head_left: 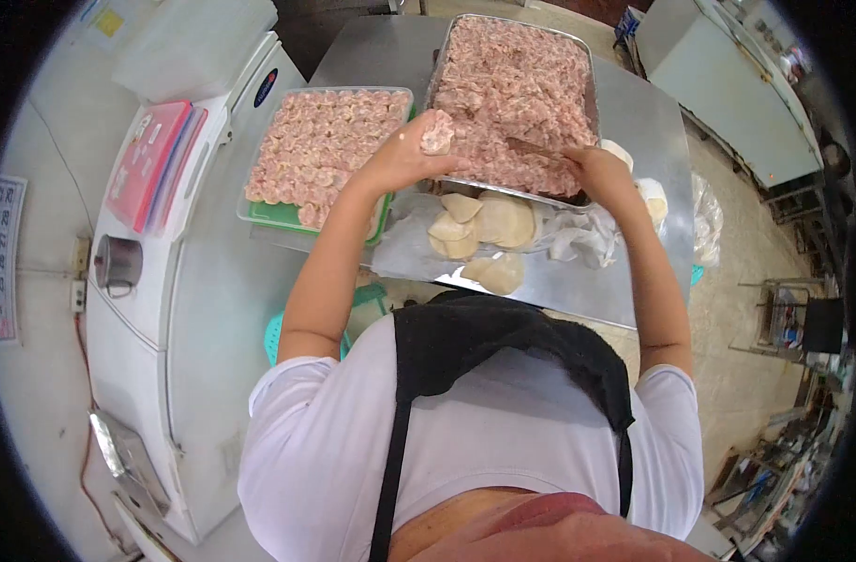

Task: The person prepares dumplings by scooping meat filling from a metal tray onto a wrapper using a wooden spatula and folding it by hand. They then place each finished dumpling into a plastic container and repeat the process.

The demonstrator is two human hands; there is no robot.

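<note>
My left hand (402, 161) is closed around a dumpling (437, 133), a wrapper with pink minced meat showing at its top. It is at the near left edge of a metal tray (592, 70) heaped with minced meat (517, 80). My right hand (604, 176) grips a flat brown spatula (533, 147), whose blade lies against the meat near the tray's front right. Round pale dumpling wrappers (505, 222) lie on clear plastic just in front of this tray. Left of it, a clear tray with a green base (276, 214) holds rows of filled dumplings (329, 131).
The metal table (657, 122) carries both trays, with crumpled plastic (585, 234) near its front edge. White wrapper stacks (651, 199) sit by my right forearm. A white freezer (212, 309) stands on the left, bearing pink and purple boards (151, 164) and a metal pot (119, 262).
</note>
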